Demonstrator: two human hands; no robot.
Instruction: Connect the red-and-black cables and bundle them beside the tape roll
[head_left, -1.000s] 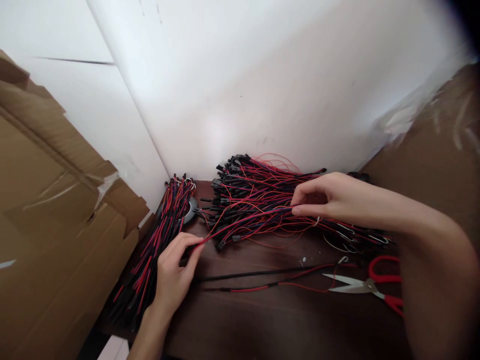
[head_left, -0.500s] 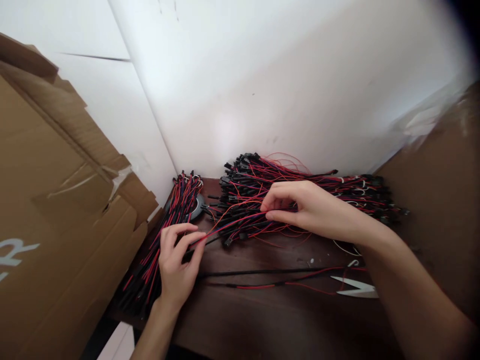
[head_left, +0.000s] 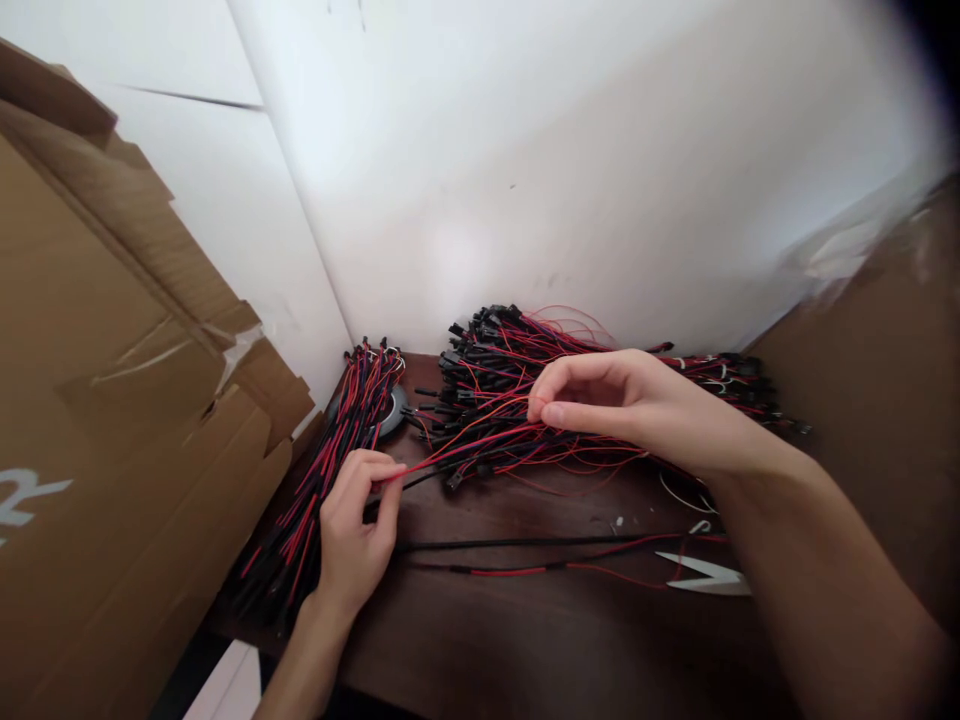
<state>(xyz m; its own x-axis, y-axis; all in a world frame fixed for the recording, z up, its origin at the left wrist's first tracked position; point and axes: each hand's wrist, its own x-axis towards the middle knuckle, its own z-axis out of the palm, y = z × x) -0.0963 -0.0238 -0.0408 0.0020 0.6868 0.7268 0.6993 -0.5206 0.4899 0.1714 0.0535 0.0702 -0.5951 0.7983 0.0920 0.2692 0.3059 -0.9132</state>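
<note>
Red wires run from my left hand up toward the right. The left thumb and fingertips are pinched on them, beside a bundle of red and black cables. My right hand is closed in a fingertip pinch on a thin orange wire, which spans toward the left hand. Behind and below the right hand lies a big heap of red and black cables with black connectors. A black cable lies on the table in front of the hands.
A pair of scissors rests with parted blades on the dark table, partly behind my right forearm. A roll of tape sits by the left bundle. A cardboard box stands at left; a white wall rises behind.
My right hand has shifted slightly right and up, and the orange wire now separates from the red wires near it. The left fingers have drawn closer together around the red wires.
</note>
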